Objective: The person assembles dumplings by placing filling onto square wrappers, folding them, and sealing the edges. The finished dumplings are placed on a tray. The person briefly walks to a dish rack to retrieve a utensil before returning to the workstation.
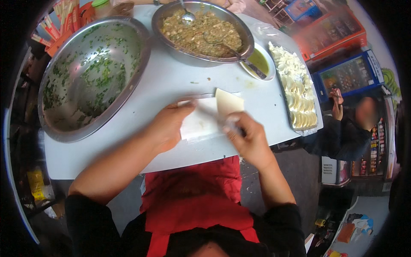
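Thin pale square wrappers, apparently dough, lie in a stack (202,120) on the white table near its front edge. My left hand (170,123) grips the stack's left edge, the thumb on top and the other fingers mostly hidden. A yellowish wrapper (229,101) stands out at an angle at the stack's right side. Beside it my right hand (249,135) is curled around a thin utensil, blurred by motion, which reaches over the stack; its exact kind cannot be made out. Ahead, a steel bowl (202,61) holds chunky brownish-green filling (192,37), with a metal spoon (188,17) in it.
A large steel bowl (136,80) with chopped-green remnants stands left. A dark-coated utensil (253,67) lies across the filling bowl's rim and a white bowl (272,72) of yellow-green liquid. Folded dumplings (297,93) line a tray at right. A person (343,128) is beyond the table.
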Tool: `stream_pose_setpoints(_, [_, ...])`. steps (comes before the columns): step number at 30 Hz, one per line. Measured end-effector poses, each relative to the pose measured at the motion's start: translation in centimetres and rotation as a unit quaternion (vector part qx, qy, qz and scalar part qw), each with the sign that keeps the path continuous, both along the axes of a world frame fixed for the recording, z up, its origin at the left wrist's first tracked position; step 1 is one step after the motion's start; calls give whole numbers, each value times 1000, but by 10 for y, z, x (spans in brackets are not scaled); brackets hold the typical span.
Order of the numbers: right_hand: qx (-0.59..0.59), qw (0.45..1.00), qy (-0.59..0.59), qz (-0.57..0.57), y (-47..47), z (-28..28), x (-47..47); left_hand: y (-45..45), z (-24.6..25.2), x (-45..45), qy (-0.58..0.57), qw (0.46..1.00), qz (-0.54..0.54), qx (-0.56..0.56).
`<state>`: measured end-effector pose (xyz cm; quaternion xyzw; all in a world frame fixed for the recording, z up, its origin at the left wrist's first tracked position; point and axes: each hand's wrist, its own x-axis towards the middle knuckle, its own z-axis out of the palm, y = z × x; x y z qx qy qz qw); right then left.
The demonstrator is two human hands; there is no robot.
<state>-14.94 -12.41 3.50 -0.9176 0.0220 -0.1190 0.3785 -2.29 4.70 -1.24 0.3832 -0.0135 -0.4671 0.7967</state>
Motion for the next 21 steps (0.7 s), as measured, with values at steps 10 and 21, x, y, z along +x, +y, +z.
stream_pose_setpoints(10, [-199, 921, 123, -312, -127, 8, 48, 2, 13, 17, -11, 999, 39, 3])
stream_pose_setpoints(21, [-38, 994, -44, -92, -40, 1, -7, 7, 10, 16, 9, 999, 34, -18])
